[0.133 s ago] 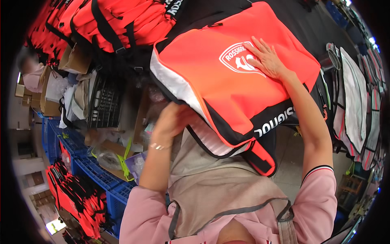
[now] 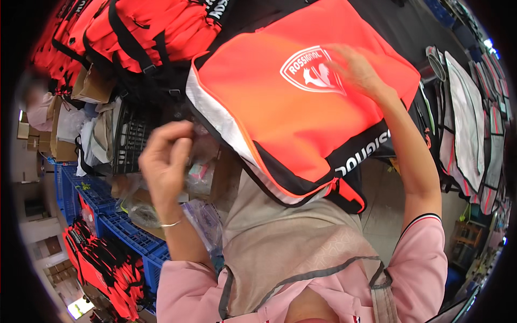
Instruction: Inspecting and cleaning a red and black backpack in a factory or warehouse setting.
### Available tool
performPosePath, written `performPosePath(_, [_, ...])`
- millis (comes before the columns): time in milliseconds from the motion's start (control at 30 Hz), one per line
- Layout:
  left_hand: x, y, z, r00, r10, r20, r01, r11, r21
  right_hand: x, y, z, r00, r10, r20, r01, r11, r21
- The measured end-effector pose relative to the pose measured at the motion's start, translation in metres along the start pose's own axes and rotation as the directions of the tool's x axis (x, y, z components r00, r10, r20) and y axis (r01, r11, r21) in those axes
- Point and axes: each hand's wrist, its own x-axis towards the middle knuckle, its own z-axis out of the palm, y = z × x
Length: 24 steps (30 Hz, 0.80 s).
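A bright red-orange bag (image 2: 237,91) with black trim, a white lining along its left side and a white crest print lies over the dark work surface in front of me. Its near edge overhangs my apron, and a short red and black strap (image 2: 350,195) hangs from the near corner. My left hand (image 2: 168,156) is off the bag's left edge, loosely curled, with thumb and forefinger apart and nothing visible in it. Over the crest, my right hand (image 2: 355,70) has its fingers spread, blurred; whether it touches the fabric is unclear.
More red and black bags (image 2: 161,32) are heaped at the far left. Below them stand a black crate (image 2: 129,137), cardboard boxes and clear plastic wrap. Blue crates (image 2: 126,231) and stacked red pieces (image 2: 102,269) sit lower left. Grey-white fabric panels (image 2: 463,118) hang at the right.
My left hand has come away from the bag's left edge and swung left. The right hand's fingers, flat on the crest before, look raised. The bag appears slightly further left.
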Motion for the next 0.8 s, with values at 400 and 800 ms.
performPosePath(400, [0.016, 0.038, 0.105, 0.065, 0.34, 0.938, -0.998, 0.043, 0.054, -0.197, -0.11, 0.057, 0.989, -0.14, -0.045, 0.131, 0.977, -0.167])
performPosePath(800, [0.067, 0.239, 0.092, 0.328, 0.726, 0.604, -0.944, 0.28, 0.177, -0.16, -0.132, -0.099, 0.662, -0.099, -0.743, 0.284, 0.95, 0.127])
